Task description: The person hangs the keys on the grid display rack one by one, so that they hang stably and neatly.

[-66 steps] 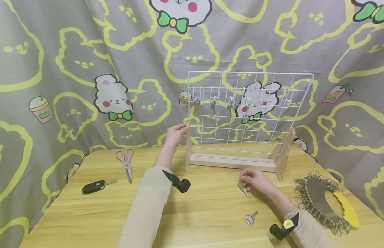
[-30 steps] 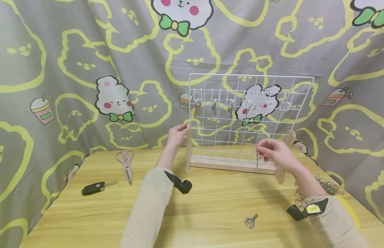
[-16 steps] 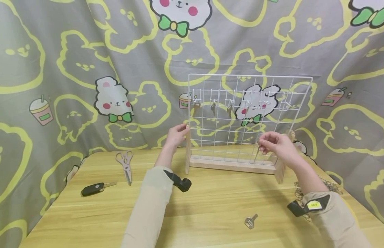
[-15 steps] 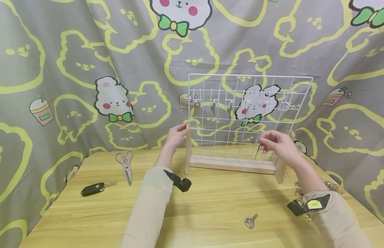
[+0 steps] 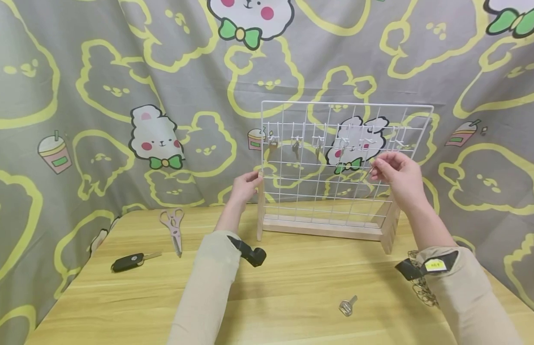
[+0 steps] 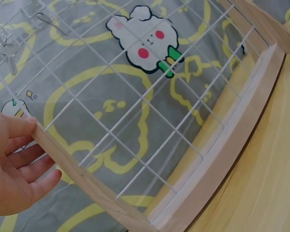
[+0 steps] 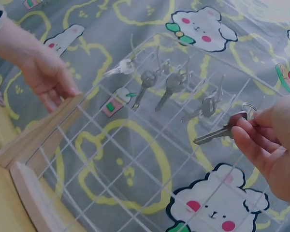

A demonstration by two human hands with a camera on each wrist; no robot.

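Note:
A white wire grid rack (image 5: 323, 227) in a wooden stand sits at the back of the table, with several keys (image 5: 296, 147) hanging from its hooks. At its left end, my left hand (image 5: 244, 189) holds the top of the wooden post (image 6: 79, 179) between thumb and finger. My right hand (image 5: 400, 179) is raised in front of the grid's right part. It pinches a metal key (image 7: 215, 135) near its small ring (image 7: 250, 107); the blade points away from the fingers. A hook (image 5: 399, 143) farther right carries no key.
A loose key (image 5: 347, 305) lies near the front of the table. Pink scissors (image 5: 174, 231) and a black car key (image 5: 129, 262) lie on the left. Metal rings (image 5: 423, 291) show partly behind the right forearm. A patterned curtain hangs behind.
My right hand has lifted the key from the table, up and slightly right, to just below the hooks. My left hand has stayed at the rack's left post.

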